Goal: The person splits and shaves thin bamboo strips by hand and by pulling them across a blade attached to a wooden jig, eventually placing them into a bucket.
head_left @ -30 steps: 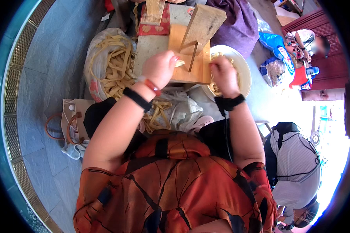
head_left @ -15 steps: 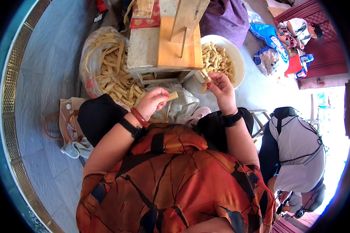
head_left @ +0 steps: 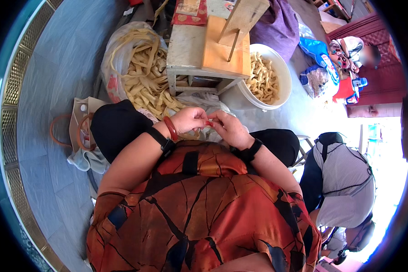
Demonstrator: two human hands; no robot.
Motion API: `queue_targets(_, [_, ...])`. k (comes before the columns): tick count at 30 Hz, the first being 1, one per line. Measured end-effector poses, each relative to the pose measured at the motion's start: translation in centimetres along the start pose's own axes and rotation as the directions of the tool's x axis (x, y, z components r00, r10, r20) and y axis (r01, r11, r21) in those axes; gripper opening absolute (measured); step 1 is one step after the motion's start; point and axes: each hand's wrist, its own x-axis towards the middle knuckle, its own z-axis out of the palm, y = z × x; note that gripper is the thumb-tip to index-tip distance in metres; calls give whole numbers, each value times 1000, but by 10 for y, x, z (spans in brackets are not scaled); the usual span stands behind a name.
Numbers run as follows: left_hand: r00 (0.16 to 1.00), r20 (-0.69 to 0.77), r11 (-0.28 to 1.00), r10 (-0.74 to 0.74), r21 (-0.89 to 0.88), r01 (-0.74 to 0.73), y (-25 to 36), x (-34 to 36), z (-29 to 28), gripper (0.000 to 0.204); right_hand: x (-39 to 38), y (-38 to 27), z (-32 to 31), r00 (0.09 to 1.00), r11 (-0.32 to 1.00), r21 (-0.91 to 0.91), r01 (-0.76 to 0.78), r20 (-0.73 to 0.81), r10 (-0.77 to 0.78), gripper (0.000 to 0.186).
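My left hand and my right hand meet at the fingertips in front of my lap. Both are closed in a pinch around a short, flat yellow strip, nearly all of it hidden by the fingers. Beyond them on the left, a clear plastic bag holds a heap of long yellow strips, which look like tofu skin. To the far right of my hands, a white bucket contains many small knotted pieces of the same colour.
Between bag and bucket stands a small worn table bearing a wooden board with an upright plank and peg. A beige handbag sits at left. One person bends over at right; another is farther back.
My right hand has come away from the bucket's rim, back and left to my left hand. The knotted piece it pinched no longer shows. The view has shifted slightly.
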Motion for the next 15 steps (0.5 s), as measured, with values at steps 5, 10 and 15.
queue_targets(5, [907, -293, 920, 304, 336, -200, 5, -10, -22, 29, 20, 35, 14, 932, 734, 575, -362, 221, 286, 12])
queue_targets(10, [762, -461, 890, 455, 232, -391, 98, -62, -74, 27, 60, 97, 12, 887, 242, 943, -230, 101, 450, 16])
queue_targets(15, [600, -708, 837, 372, -23, -546, 100, -86, -136, 25, 104, 121, 21, 862, 134, 987, -86, 6, 508, 23])
